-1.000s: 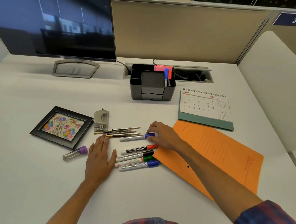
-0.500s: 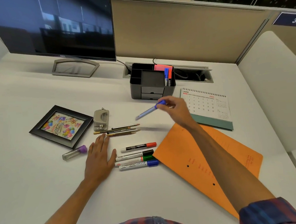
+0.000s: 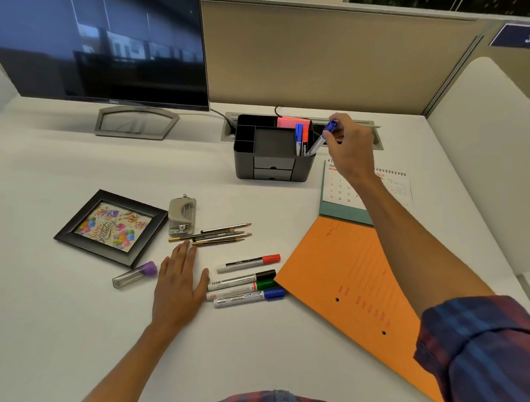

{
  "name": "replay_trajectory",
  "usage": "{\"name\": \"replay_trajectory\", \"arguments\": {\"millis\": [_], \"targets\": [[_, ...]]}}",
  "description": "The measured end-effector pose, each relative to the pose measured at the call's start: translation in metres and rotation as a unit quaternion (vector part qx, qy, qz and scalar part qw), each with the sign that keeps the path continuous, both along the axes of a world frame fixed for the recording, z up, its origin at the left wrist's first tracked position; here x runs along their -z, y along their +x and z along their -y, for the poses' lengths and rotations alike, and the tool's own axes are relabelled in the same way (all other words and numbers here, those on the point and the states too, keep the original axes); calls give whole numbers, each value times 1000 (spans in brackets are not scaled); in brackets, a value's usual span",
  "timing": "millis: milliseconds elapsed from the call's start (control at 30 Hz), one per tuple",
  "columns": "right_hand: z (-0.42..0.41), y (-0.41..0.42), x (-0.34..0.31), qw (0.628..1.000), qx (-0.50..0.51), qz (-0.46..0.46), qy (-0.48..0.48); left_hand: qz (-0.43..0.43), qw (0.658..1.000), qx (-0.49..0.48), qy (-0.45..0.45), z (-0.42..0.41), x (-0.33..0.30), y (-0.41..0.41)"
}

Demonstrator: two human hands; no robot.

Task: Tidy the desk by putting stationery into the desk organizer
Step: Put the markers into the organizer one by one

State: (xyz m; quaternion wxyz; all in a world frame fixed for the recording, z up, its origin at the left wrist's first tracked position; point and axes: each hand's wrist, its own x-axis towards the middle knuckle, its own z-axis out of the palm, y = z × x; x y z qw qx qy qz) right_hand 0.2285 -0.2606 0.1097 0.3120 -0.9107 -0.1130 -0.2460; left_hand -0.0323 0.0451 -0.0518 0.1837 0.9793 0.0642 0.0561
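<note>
Marker [image 3: 319,141], blue-capped, pinched in our right grip [image 3: 351,148], tip lowered into organizer [image 3: 271,166] just left; our left grip [image 3: 177,287] lies flat, holding nothing, on worktop [image 3: 64,319].

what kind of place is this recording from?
Most likely an office cubicle. A monitor stands on a white desk closed in by beige partition panels, with a numbered blue sign on one panel and a cable slot in the desk behind the organizer.

Marker [image 3: 319,140] (blue-capped) entering organizer [image 3: 271,163]
</note>
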Motion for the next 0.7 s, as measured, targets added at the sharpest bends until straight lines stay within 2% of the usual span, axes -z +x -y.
{"name": "replay_trajectory", "arguments": {"millis": [133, 200, 300, 433, 567, 700], "targets": [[-4, 1, 5, 999, 6, -31, 21, 4, 1000, 1, -1, 2, -1, -1], [-6, -4, 8, 1000, 5, -15, 15, 4, 1000, 0, -3, 2, -1, -1], [-10, -22, 14, 1000, -15, 8, -2, 1, 1000, 1, -1, 1, 0, -1], [-19, -55, 37, 998, -58, -4, -11, 0, 1000, 2, -3, 1, -1, -1], [-21, -84, 67, 988, -107, -100, -55, 1, 1000, 3, 0, 1, -1, -1], [-25, -108, 96, 953, -174, -205, -143, -2, 1000, 3, 1, 1, -2, -1]]}}
